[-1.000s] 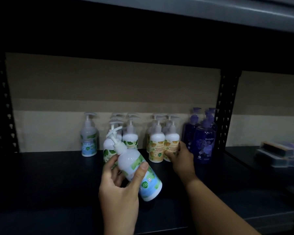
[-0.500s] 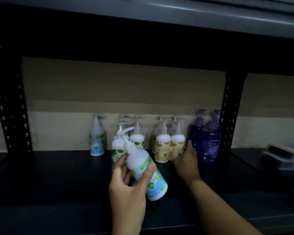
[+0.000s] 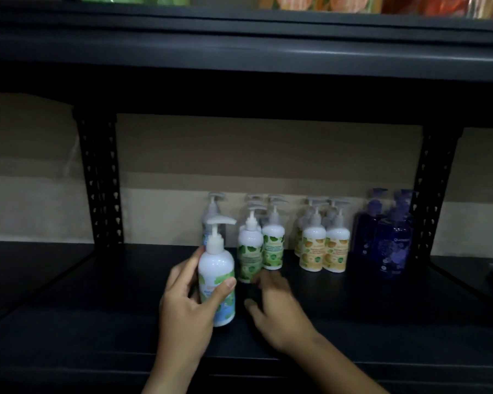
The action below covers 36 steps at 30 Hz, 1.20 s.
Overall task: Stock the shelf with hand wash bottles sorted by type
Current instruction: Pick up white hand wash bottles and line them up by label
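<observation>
The white pump bottle with the blue and green label [image 3: 217, 282] stood upright near the front of the dark shelf [image 3: 382, 314], held in the left hand [image 3: 184, 311], whose fingers [image 3: 227, 283] and thumb wrapped round its body. Directly behind it, at the back, stood a lone bottle [image 3: 212, 223] that looked like the same type. Just beside to the right stood the green-leaf bottles [image 3: 261, 245], then the orange-label bottles [image 3: 325, 248], then the dark purple bottles [image 3: 387, 240] against the upright post. The right hand [image 3: 273, 302] hovered low over the shelf, blurred, fingers spread and holding nothing, just in front of the nearest green-leaf bottle. The risk, as I judged it, lay there: a sweeping right hand could knock that front bottle into its neighbours, and the held bottle, if pushed back carelessly, might end up among the green-leaf group instead of its own.
</observation>
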Motion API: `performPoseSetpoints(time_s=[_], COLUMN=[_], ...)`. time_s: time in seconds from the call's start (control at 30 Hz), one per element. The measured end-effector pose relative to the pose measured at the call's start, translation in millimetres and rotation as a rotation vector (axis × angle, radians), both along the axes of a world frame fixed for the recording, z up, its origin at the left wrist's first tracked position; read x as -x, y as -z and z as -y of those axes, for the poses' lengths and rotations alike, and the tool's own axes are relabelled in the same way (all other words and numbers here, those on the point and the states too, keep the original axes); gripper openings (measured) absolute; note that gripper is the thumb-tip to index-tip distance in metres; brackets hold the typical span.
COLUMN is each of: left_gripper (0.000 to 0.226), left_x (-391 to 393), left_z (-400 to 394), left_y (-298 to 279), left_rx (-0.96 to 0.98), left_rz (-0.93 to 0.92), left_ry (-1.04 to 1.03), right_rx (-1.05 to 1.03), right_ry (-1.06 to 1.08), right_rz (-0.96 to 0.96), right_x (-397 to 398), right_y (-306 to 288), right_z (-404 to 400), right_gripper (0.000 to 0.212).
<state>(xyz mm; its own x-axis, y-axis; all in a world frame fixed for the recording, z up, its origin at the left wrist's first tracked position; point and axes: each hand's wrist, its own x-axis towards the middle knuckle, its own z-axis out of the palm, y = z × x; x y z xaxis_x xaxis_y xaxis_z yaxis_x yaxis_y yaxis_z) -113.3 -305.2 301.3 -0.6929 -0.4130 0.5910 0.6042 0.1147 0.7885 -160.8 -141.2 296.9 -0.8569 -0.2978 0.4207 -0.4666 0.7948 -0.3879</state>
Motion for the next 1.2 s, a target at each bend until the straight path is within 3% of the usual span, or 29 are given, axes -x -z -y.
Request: performPoseSetpoints(time_s=[0.17, 0.37, 0.5, 0.7, 0.87, 1.07, 1.2], left_gripper=[0.071, 0.075, 0.075, 0.077, 0.083, 0.068, 0.071], left_x=[-5, -4, -6, 3, 33, 87, 119], left_z=[42, 60, 67, 72, 75, 75, 76], left_y=[5, 13, 15, 20, 18, 3, -3], left_rx=[0.05, 0.073, 0.093, 0.21, 0.292, 0.379, 0.393], left_rz=[0.03, 0.051, 0.053, 0.16, 0.258, 0.339, 0.353], left_ry=[-0.073, -0.117, -0.109, -0.162, -0.212, -0.247, -0.23], right_rx=[-0.081, -0.244, -0.274, -0.306, -0.312, -0.323, -0.314], right_ry=[-0.167, -0.188, -0.228, -0.246, -0.241, -0.241, -0.246], right_rz=[0.033, 0.066, 0.15, 0.178, 0.195, 0.211, 0.212], right_x=[1, 12, 18, 20, 18, 22, 22], right_y=[-2, -1, -1, -1, -2, -1, 0], right_z=[41, 69, 73, 71, 71, 72, 71], right_gripper=[0.026, 0.029, 0.049, 0.054, 0.055, 0.055, 0.055])
